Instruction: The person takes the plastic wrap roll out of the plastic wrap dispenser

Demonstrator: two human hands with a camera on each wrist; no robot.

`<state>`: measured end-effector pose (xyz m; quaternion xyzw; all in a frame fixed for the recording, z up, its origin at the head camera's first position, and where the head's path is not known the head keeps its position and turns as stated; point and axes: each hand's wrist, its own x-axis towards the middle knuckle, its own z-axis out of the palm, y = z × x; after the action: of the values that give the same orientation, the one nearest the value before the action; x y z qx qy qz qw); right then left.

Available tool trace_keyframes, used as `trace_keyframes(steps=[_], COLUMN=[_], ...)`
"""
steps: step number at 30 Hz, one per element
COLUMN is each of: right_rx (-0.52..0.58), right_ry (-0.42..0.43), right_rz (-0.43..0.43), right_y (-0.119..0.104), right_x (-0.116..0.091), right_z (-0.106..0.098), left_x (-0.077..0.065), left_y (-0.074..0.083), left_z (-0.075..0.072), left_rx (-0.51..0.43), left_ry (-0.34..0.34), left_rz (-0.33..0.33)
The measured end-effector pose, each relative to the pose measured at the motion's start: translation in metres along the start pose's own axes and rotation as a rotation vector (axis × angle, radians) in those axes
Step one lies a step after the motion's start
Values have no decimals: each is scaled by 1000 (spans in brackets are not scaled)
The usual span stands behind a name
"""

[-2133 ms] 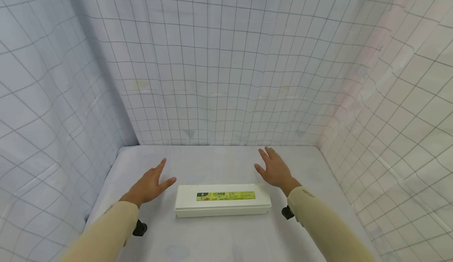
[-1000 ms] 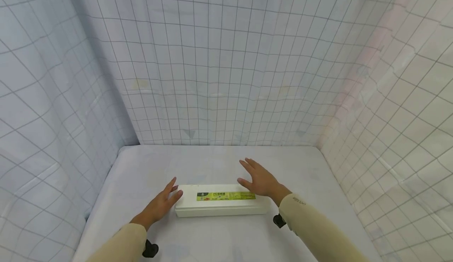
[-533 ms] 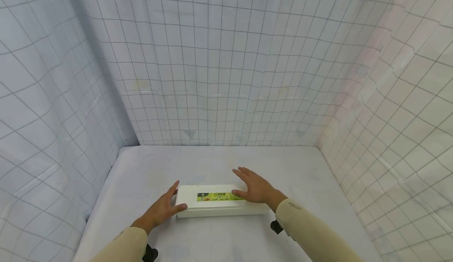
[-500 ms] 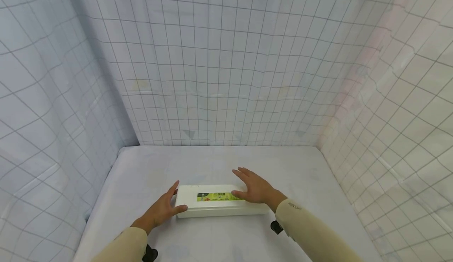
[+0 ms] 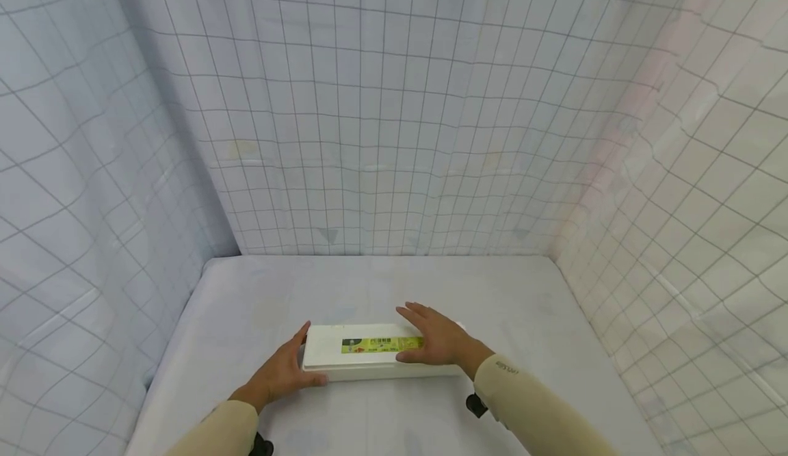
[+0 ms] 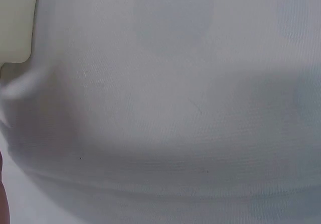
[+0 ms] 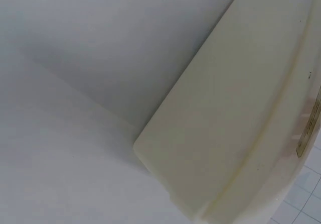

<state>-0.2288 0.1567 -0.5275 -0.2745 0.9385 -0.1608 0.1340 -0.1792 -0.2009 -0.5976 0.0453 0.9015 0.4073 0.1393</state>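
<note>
A long white cling film box (image 5: 351, 372) with a yellow-green label lies flat on the table in the head view. My left hand (image 5: 280, 374) spans its left end, thumb stretched along the front side and index finger at the back corner. Over the right part hangs my right hand (image 5: 440, 340), fingers reaching past the back edge and thumb near the front edge, covering part of the label. In the left wrist view a corner of the box (image 6: 15, 23) shows at top left. The right wrist view shows the box (image 7: 215, 108) close up, without the hand.
White cloth covers the table (image 5: 382, 415). Grid-patterned white curtains rise behind the table (image 5: 382, 135) and on both sides. Small black wrist devices sit under both cuffs.
Both hands have moved in to the box and towards the person, thumbs spreading from fingers. The left thumb has come down over the front side. The box has stayed in place.
</note>
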Motion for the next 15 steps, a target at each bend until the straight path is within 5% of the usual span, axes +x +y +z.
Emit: trace_keyframes(steps=[15], right_rx=[-59], right_ry=[-3], right_rz=[-33], right_y=[-5], right_x=[2], right_z=[11], left_x=[0], left_y=[-11], left_z=[14], left_rx=[34], left_ry=[51], left_rz=[84])
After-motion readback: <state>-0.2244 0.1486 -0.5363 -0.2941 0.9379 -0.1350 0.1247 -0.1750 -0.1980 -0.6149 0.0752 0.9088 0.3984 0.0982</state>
